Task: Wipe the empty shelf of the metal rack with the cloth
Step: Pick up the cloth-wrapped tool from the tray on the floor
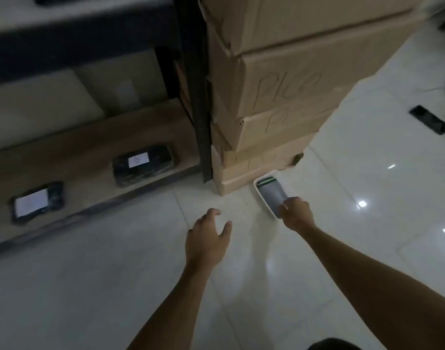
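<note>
A grey cloth point(271, 194) with a green stripe lies in a small white tray point(259, 192) on the floor, at the foot of a stack of cardboard boxes. My right hand point(295, 212) reaches down onto the near end of the cloth, fingers closed on it. Over the bare tiles to the left of the tray hovers my left hand point(208, 237), fingers spread and holding nothing. The metal rack's dark upright post point(200, 117) stands left of the boxes. Its lowest wooden shelf point(90, 147) carries two black packages.
The stacked cardboard boxes point(287, 92) rise at the centre right, tight against the rack post. Two black wrapped packages point(143, 164) point(37, 202) with white labels sit on the low shelf. A black power strip point(429, 119) with cables lies on the glossy white tile floor point(367, 173) at far right.
</note>
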`<state>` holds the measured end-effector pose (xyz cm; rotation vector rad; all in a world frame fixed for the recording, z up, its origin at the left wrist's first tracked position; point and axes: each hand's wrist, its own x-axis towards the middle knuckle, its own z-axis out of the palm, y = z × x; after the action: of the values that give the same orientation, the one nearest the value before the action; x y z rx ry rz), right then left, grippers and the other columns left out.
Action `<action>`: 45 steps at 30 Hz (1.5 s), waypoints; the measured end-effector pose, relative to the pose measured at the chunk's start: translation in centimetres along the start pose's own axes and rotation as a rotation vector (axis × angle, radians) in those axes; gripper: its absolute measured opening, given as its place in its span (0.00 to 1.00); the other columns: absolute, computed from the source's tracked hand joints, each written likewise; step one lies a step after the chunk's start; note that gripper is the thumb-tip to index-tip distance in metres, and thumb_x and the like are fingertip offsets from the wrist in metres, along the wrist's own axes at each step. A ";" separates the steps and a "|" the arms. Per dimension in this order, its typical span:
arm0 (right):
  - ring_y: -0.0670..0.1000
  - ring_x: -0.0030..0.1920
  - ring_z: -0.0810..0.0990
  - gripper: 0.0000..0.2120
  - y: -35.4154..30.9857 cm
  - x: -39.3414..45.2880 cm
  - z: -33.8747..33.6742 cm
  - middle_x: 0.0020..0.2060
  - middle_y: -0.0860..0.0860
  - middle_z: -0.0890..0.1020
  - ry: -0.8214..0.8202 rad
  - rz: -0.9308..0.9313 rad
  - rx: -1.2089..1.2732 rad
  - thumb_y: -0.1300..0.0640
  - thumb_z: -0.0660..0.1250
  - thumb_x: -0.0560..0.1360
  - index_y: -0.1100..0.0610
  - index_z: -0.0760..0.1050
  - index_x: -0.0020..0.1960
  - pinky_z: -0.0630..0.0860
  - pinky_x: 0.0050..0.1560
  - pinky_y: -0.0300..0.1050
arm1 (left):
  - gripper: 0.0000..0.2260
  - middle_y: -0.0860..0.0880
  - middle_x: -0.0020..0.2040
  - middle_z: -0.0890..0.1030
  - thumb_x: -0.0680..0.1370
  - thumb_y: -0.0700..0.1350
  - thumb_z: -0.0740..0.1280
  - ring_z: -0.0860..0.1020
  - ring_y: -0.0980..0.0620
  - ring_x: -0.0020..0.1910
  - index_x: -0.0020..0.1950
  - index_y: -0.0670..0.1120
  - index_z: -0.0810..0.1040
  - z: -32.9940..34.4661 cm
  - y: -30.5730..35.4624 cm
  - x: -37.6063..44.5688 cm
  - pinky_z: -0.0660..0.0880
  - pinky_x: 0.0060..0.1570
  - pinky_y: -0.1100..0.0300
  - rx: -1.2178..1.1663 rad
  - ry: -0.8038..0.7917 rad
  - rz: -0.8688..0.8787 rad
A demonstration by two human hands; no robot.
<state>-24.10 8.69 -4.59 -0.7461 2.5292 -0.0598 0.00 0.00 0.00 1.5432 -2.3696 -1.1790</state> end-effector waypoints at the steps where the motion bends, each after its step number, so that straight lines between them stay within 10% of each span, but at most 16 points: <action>1: 0.63 0.59 0.80 0.16 0.1 1.8 1.5 0.58 0.61 0.81 0.025 0.012 0.034 0.52 0.61 0.82 0.63 0.78 0.59 0.75 0.54 0.48 | 0.18 0.50 0.66 0.79 0.80 0.57 0.65 0.78 0.49 0.64 0.67 0.52 0.73 1.3 -1.0 1.1 0.75 0.63 0.48 -0.010 0.003 0.020; 7: 0.60 0.66 0.76 0.27 0.2 8.1 6.0 0.66 0.60 0.77 -0.076 0.106 -0.117 0.52 0.73 0.75 0.62 0.73 0.69 0.73 0.67 0.51 | 0.17 0.52 0.67 0.79 0.81 0.58 0.64 0.78 0.48 0.63 0.67 0.53 0.73 5.5 -4.9 6.6 0.73 0.65 0.47 0.029 -0.032 0.030; 18: 0.52 0.38 0.78 0.14 0.8 7.7 2.7 0.43 0.53 0.80 0.251 -0.024 -0.028 0.48 0.69 0.74 0.58 0.76 0.52 0.77 0.36 0.45 | 0.12 0.57 0.57 0.80 0.78 0.56 0.68 0.79 0.54 0.54 0.60 0.55 0.77 4.4 -3.2 9.1 0.79 0.56 0.54 -0.189 -0.137 0.042; 26: 0.51 0.42 0.77 0.18 -3.0 -2.1 -4.7 0.46 0.50 0.78 0.166 -0.472 0.185 0.47 0.73 0.67 0.51 0.71 0.52 0.78 0.41 0.48 | 0.23 0.48 0.59 0.82 0.77 0.60 0.70 0.83 0.48 0.53 0.67 0.49 0.76 0.8 4.7 7.6 0.81 0.46 0.53 -0.767 -0.410 -0.227; 30: 0.53 0.43 0.80 0.20 -6.9 -10.2 -11.7 0.46 0.51 0.82 -0.074 -0.686 0.293 0.50 0.74 0.66 0.52 0.72 0.53 0.79 0.41 0.51 | 0.20 0.42 0.56 0.85 0.75 0.55 0.74 0.86 0.43 0.49 0.62 0.46 0.79 -6.9 8.6 1.9 0.82 0.37 0.54 -1.041 -0.334 -0.423; 36: 0.52 0.40 0.85 0.29 -12.9 -22.4 -26.9 0.43 0.55 0.85 -0.558 -0.525 0.284 0.56 0.81 0.65 0.54 0.69 0.60 0.82 0.41 0.48 | 0.16 0.41 0.55 0.85 0.75 0.39 0.73 0.84 0.43 0.49 0.62 0.44 0.81 -24.0 15.4 -8.8 0.80 0.33 0.57 -1.032 -0.237 -0.498; 45: 0.58 0.44 0.86 0.22 -20.7 -41.3 -48.5 0.43 0.60 0.87 -0.580 -0.510 0.921 0.59 0.81 0.55 0.57 0.86 0.50 0.81 0.41 0.47 | 0.06 0.40 0.47 0.84 0.78 0.40 0.68 0.82 0.44 0.38 0.53 0.43 0.82 -48.4 27.2 -25.5 0.79 0.32 0.55 -1.200 -0.139 -0.531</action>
<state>-6.91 7.90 60.15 -0.8132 1.4598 -0.9514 13.84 -0.88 59.46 1.5416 -0.7816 -2.2117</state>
